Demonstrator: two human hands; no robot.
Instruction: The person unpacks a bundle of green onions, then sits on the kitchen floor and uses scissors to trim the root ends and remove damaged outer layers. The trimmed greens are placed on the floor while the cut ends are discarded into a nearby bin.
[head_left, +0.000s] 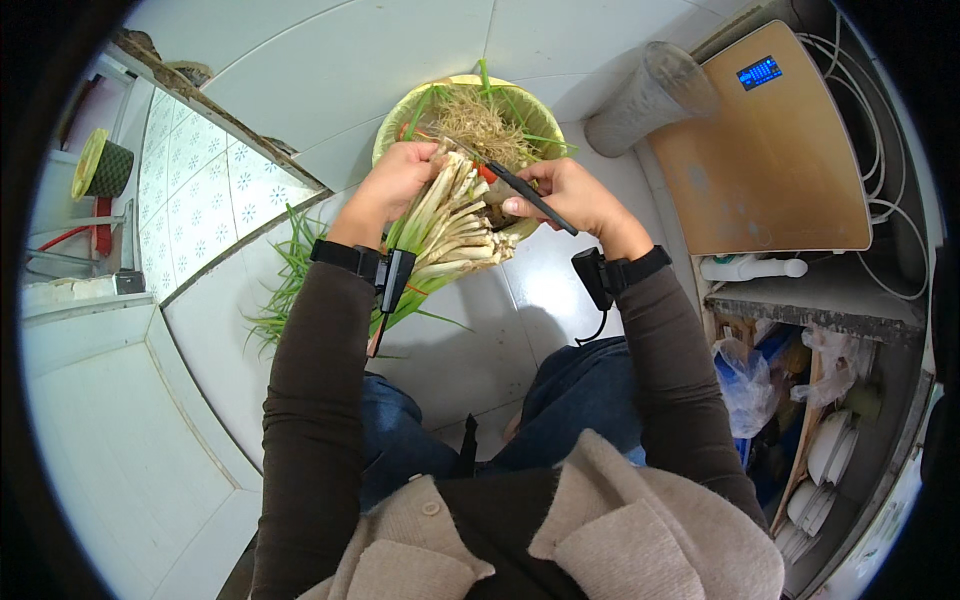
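My left hand (401, 176) grips the white stalk ends at the upper edge of a bunch of scallion-like greens (454, 225). The cut-looking pale ends face right, while the long green leaves (296, 266) spread over the floor on the left, partly behind my forearm. An orange tie shows around the bunch. In my right hand (574, 195) is a knife with a black handle (529, 193); its narrow blade slants up and left towards my left fingertips. Beneath both hands stands a bin with a yellow-green liner (390, 124), holding a heap of stringy roots (484, 120) and something red.
A grey cylindrical container (637, 101) stands beside a tan panel with a lit blue display (761, 176). A white bottle (750, 268) lies on the shelf below, above plastic bags (742, 382) and stacked bowls (831, 450). White cabinet doors (142, 420) flank my left side.
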